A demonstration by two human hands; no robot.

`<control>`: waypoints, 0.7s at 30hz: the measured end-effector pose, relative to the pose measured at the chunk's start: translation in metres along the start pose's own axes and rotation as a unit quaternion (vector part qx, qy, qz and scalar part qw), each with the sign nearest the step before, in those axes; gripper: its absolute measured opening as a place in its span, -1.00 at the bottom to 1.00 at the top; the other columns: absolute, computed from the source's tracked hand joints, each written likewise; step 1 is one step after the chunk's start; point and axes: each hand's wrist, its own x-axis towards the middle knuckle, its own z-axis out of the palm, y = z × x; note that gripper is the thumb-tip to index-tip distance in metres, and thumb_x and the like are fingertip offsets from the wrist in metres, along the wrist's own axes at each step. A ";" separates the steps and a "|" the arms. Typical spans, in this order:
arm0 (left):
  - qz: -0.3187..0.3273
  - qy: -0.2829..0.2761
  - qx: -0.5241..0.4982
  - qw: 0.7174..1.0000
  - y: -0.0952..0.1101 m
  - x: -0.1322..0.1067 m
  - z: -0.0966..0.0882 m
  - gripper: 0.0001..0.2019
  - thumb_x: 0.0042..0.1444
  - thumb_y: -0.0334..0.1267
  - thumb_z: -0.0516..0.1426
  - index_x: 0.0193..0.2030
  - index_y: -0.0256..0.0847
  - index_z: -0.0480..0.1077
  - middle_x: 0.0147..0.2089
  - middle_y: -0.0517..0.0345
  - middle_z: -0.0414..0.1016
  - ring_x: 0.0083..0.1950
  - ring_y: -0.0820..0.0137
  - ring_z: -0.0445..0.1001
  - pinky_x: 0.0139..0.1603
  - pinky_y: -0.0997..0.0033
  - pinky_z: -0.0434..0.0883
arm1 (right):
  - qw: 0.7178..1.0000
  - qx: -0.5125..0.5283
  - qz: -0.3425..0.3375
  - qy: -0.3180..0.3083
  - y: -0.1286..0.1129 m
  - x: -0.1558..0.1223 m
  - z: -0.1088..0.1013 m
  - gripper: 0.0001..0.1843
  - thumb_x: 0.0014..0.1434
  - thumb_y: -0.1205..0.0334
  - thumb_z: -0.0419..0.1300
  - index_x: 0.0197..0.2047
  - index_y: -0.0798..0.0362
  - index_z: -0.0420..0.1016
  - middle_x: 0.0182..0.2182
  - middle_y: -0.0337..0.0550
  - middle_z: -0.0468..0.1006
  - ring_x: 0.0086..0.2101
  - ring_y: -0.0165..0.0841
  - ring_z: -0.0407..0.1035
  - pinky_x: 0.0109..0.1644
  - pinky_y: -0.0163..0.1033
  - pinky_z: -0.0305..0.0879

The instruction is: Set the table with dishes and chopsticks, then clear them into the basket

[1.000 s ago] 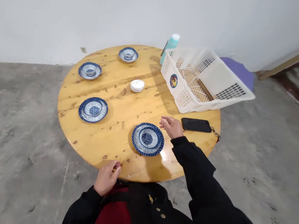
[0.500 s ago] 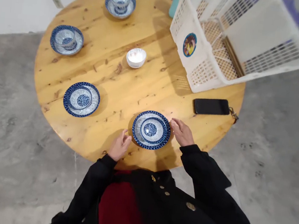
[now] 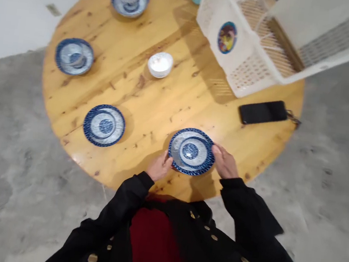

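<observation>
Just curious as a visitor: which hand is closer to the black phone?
Right. The right hand holds the right rim of the blue plate, below and left of the black phone. The left hand holds the plate's left rim, farther off.

Left hand (image 3: 158, 169), right hand (image 3: 226, 163) on plate (image 3: 191, 151)

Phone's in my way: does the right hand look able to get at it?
Probably yes: only tabletop lies between the right hand and the phone, though that hand holds the blue plate.
</observation>
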 end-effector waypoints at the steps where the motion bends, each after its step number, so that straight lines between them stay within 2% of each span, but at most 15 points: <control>1: -0.008 0.008 -0.005 1.000 -0.002 -0.002 -0.003 -0.53 0.34 -0.05 0.01 0.25 -0.30 0.31 -0.29 0.03 0.59 -0.25 0.25 0.62 -0.17 0.27 0.54 | 1.000 -0.015 0.003 0.007 0.002 0.001 -0.003 -0.29 0.23 -0.30 -0.07 0.08 0.06 0.57 0.05 0.15 0.63 0.12 0.05 0.47 0.26 0.16 0.35; 4: -0.043 0.076 -0.034 0.996 -0.013 -0.009 -0.018 -0.51 0.33 -0.08 0.03 0.29 -0.33 0.28 -0.23 0.01 0.61 -0.21 0.26 0.64 -0.15 0.28 0.55 | 0.999 -0.035 0.002 0.027 0.000 0.014 -0.010 -0.36 0.19 -0.26 0.03 0.08 0.01 0.56 -0.01 0.16 0.64 0.02 0.08 0.54 0.18 0.22 0.43; 7: -0.066 0.146 -0.075 0.984 -0.024 -0.019 -0.041 -0.54 0.32 -0.07 0.05 0.23 -0.32 0.33 -0.17 -0.05 0.63 -0.19 0.27 0.65 -0.14 0.28 0.56 | 0.999 -0.010 -0.027 0.033 -0.019 0.043 -0.015 -0.49 0.15 -0.23 0.13 0.02 -0.13 0.56 -0.15 0.11 0.68 -0.10 0.06 0.60 0.04 0.22 0.52; 10: -0.057 0.194 -0.085 0.976 -0.030 -0.030 -0.063 -0.56 0.28 -0.03 0.07 0.15 -0.31 0.38 -0.18 -0.06 0.64 -0.18 0.25 0.65 -0.12 0.25 0.57 | 0.996 0.038 -0.075 0.017 -0.062 0.083 -0.010 -0.58 0.13 -0.21 0.17 -0.12 -0.10 0.56 -0.25 0.05 0.68 -0.22 -0.01 0.63 -0.10 0.13 0.58; 12: -0.043 0.215 -0.079 0.973 -0.031 -0.035 -0.074 -0.54 0.26 0.01 0.08 0.12 -0.29 0.40 -0.20 -0.06 0.64 -0.16 0.22 0.65 -0.11 0.22 0.58 | 0.993 0.059 -0.102 -0.017 -0.101 0.114 -0.001 -0.59 0.14 -0.19 0.18 -0.21 -0.02 0.54 -0.30 0.01 0.67 -0.31 -0.09 0.64 -0.20 0.01 0.59; 14: -0.035 0.225 -0.072 0.971 -0.032 -0.039 -0.080 -0.53 0.24 0.05 0.07 0.11 -0.27 0.41 -0.18 -0.05 0.64 -0.15 0.21 0.65 -0.12 0.21 0.58 | 0.990 0.064 -0.116 -0.051 -0.140 0.147 0.011 -0.64 0.18 -0.10 0.20 -0.23 0.05 0.54 -0.34 -0.02 0.67 -0.36 -0.18 0.63 -0.28 -0.14 0.56; 17: -0.029 0.222 -0.053 0.973 -0.033 -0.041 -0.081 -0.49 0.24 0.10 0.05 0.10 -0.27 0.42 -0.17 -0.05 0.64 -0.15 0.20 0.64 -0.13 0.20 0.58 | 0.993 0.051 -0.090 -0.057 -0.190 0.197 0.034 -0.76 0.26 0.06 0.19 -0.26 0.07 0.49 -0.36 -0.04 0.67 -0.43 -0.29 0.60 -0.36 -0.27 0.50; 20: -0.035 0.210 -0.040 0.976 -0.033 -0.043 -0.076 -0.47 0.24 0.14 0.04 0.09 -0.26 0.43 -0.17 -0.05 0.64 -0.15 0.20 0.64 -0.12 0.20 0.58 | 0.997 0.004 -0.064 -0.040 -0.223 0.237 0.056 -0.64 0.32 -0.03 0.16 -0.39 0.06 0.43 -0.43 -0.03 0.64 -0.47 -0.27 0.58 -0.32 -0.21 0.51; 21: -0.039 0.206 -0.043 0.977 -0.033 -0.043 -0.075 -0.47 0.24 0.15 0.04 0.09 -0.26 0.43 -0.16 -0.06 0.64 -0.14 0.20 0.64 -0.10 0.19 0.58 | 0.996 -0.018 -0.077 -0.037 -0.230 0.248 0.063 -0.58 0.33 -0.08 0.14 -0.42 0.05 0.42 -0.48 -0.02 0.62 -0.47 -0.23 0.58 -0.30 -0.17 0.52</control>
